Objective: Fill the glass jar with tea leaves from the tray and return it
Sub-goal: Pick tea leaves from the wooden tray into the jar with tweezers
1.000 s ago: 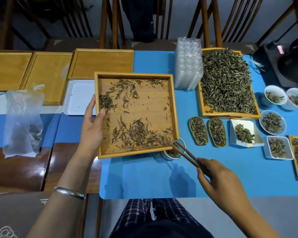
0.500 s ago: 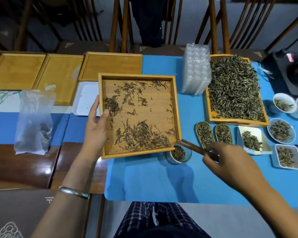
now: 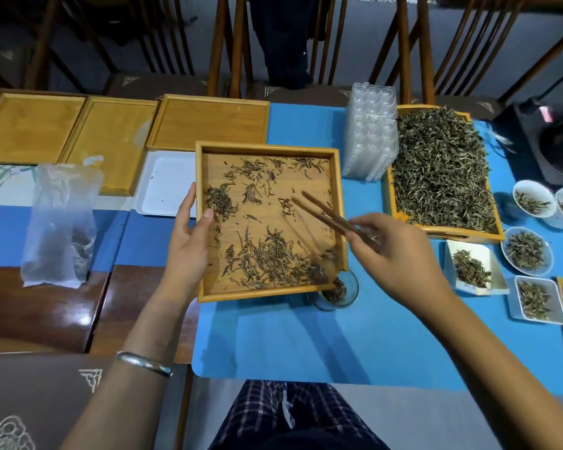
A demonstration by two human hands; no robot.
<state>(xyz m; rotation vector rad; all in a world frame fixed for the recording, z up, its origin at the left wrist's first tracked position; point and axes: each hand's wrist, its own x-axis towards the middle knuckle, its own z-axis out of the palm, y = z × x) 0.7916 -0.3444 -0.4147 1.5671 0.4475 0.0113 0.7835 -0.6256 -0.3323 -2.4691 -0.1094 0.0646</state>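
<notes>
A square wooden tray (image 3: 306, 151) with scattered dark tea leaves (image 3: 267, 258) is held by its left rim in my left hand (image 3: 189, 241), thumb over the edge. A small glass jar (image 3: 348, 295) stands on the blue mat under the tray's near right corner, partly hidden by it, with tea leaves inside. My right hand (image 3: 394, 254) grips brown wooden tongs (image 3: 322, 212); their two tips are apart, over the middle of the tray, with nothing between them.
A big tray heaped with tea (image 3: 442, 170) and a stack of clear plastic trays (image 3: 371, 131) stand at the right. Small dishes of tea (image 3: 527, 251) line the right edge. Bare wooden trays (image 3: 208, 121), a white tray (image 3: 163, 183) and a plastic bag (image 3: 62, 222) lie at the left.
My right hand has lifted the tongs from the tray's near right corner by the jar and swung their tips up over the middle of the tray. The left hand keeps its hold.
</notes>
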